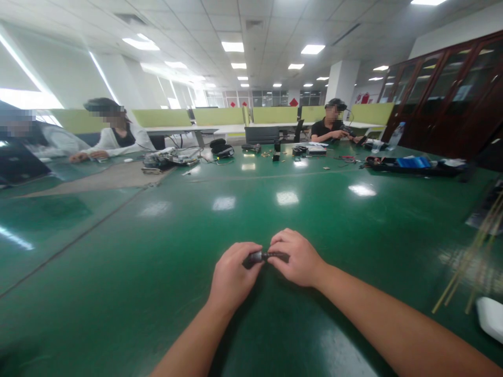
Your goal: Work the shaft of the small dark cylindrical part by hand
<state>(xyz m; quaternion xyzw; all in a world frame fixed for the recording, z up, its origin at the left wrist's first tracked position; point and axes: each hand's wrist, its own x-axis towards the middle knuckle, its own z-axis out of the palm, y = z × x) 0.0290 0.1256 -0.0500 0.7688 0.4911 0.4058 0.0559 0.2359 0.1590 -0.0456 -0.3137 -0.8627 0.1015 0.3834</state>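
Low over the green table (188, 220), both hands meet on a small dark cylindrical object (255, 257). My left hand (231, 272) is closed around its thicker black end, which carries a grey, shiny band. The fingers and thumb of my right hand (298, 256) pinch a slimmer black part (280, 256) on the right. The two parts lie in one line, and a narrow dark piece shows between them. Whether they are one piece or two pressed together I cannot tell. Fingers cover much of both ends.
Thin sticks (467, 262) and a white object (491, 318) lie at the right edge. Beyond are a black tray (387, 165) with blue items, a clear bottle (396, 136), and electronic parts (168, 158) at back left. Several people sit around the table.
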